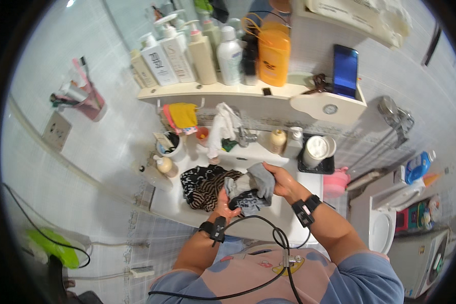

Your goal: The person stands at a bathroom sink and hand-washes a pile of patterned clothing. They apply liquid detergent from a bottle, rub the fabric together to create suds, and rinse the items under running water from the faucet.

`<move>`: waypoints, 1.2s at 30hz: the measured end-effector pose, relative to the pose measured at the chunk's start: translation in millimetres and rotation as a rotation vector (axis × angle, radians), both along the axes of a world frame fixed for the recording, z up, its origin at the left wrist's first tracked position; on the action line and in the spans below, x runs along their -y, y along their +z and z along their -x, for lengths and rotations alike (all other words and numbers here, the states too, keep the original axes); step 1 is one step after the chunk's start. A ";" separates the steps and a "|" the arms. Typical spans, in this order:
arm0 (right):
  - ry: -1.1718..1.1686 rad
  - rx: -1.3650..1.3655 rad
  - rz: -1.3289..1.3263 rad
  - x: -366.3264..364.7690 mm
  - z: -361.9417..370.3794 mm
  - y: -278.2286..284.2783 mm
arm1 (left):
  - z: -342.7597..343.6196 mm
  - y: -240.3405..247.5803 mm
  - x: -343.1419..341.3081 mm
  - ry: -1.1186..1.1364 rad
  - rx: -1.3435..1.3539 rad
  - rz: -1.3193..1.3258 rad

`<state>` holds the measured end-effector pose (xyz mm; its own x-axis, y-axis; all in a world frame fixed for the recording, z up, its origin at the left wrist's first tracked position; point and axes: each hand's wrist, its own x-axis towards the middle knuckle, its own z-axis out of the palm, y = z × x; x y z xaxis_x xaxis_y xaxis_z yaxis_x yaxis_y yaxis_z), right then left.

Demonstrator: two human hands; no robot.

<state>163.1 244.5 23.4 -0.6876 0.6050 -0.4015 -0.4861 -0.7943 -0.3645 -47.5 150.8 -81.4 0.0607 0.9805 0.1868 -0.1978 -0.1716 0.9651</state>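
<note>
A bundle of grey clothes [249,190], partly pale and partly dark-patterned, is held up over the white sink. My right hand [283,180] grips its upper right side, thumb along the top of the grey cloth. At the bundle's lower left, my left hand [226,206] is closed round the fabric, and some of its fingers are hidden beneath. Touching the bundle on the left lies a brown-and-black striped cloth [210,193]. Beside that is a black cloth with a white pattern [191,180]. Both hands look wet.
Behind the sink stands a tap [245,138] with a white cloth [224,126] beside it. Pump bottles [165,166] and a white cup [170,147] crowd the left rim. A black tray [325,164] sits right. Above runs a shelf [223,90] of bottles and a phone [345,71].
</note>
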 end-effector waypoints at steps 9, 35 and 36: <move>0.172 -0.233 0.022 11.3 27.7 45.6 | -14.7 10.1 -16.3 -0.100 0.912 0.807; -0.064 0.815 -0.878 28.6 16.9 -38.3 | -20.4 68.3 17.3 0.010 0.567 0.398; 0.003 0.750 -0.898 31.8 20.2 -37.1 | -16.8 73.9 9.6 0.039 0.749 0.687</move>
